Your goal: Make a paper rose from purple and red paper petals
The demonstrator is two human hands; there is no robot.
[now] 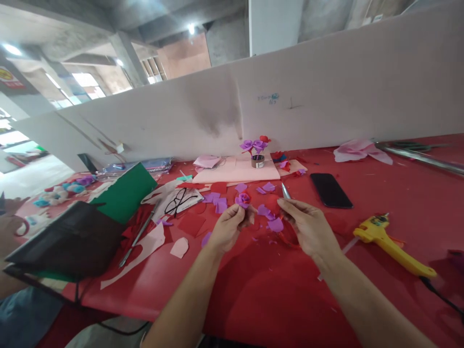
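A small purple and red flower [243, 199], seemingly of paper or felt, is pinched between the thumb and fingers of my left hand [229, 223]. My right hand [303, 220] is closed around a pair of scissors, its silver blades [285, 191] pointing up past the fingertips. A reddish loop under the palm looks like the handle. The hands are apart, with loose purple petals [275, 224] on the red table between them. Beyond them stands a small pot [257, 162] with purple flowers [254, 146] and a red one.
A yellow glue gun [393, 246] and a black phone [331, 190] lie at right. Left are glasses [177, 202], paper scraps [180, 247], a metal rod [139, 237] and a dark bag-like object [68, 241]. Another person's hand [12, 224] shows at far left. A white partition [326, 96] closes the back.
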